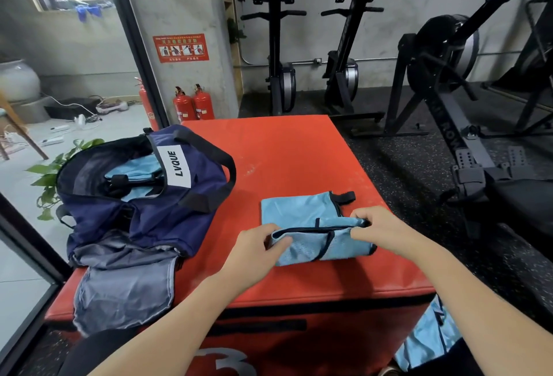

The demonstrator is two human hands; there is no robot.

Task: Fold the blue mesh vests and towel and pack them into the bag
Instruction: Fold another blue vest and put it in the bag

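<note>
Slippery blue mesh vest (311, 233) lies half-folded on the red box (269, 151), pinched at both ends by left hand (260, 248) and right hand (374, 224); between them, the fold could spring open.

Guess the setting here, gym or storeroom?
Most likely a gym: black upright rowing machines stand against the wall, speckled black rubber flooring covers the ground, and the folding happens on a red padded plyo box.

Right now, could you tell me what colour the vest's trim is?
Dark navy or black trim, seen in the head view.
</note>
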